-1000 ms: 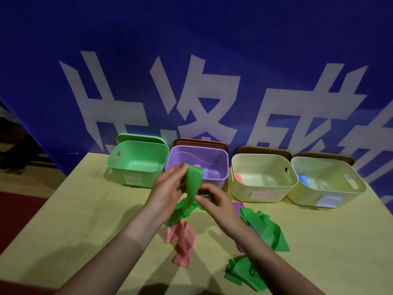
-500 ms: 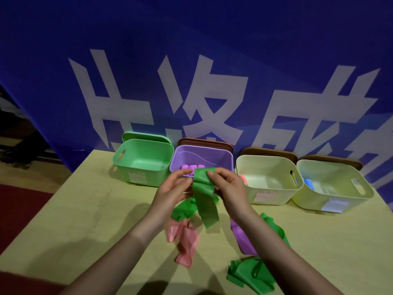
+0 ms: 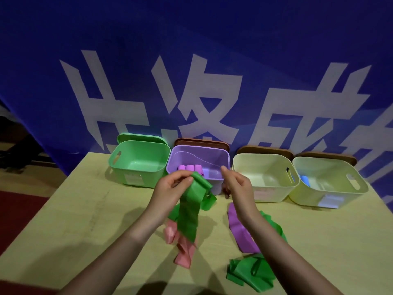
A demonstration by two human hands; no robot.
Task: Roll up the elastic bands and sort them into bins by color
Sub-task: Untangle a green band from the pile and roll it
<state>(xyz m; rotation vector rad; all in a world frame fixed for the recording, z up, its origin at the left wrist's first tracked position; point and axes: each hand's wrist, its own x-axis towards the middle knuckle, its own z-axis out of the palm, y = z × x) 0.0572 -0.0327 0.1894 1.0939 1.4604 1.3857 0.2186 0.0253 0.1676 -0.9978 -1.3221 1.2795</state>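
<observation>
Left hand (image 3: 170, 188) pinches green band (image 3: 189, 211), hanging below; right hand (image 3: 238, 186) beside it, fingers loosely curled, holding nothing.

The single head view looks forward and down from above the person's forearms, close over the left hand (image 3: 173, 189) and right hand (image 3: 239, 186), which sit at mid-frame. Beyond the hands it faces a row of bins (image 3: 263, 182) near the table's (image 3: 63, 220) far edge and a blue banner (image 3: 191, 60) behind them. Its wide angle bends the table edges outward from the hands.
</observation>
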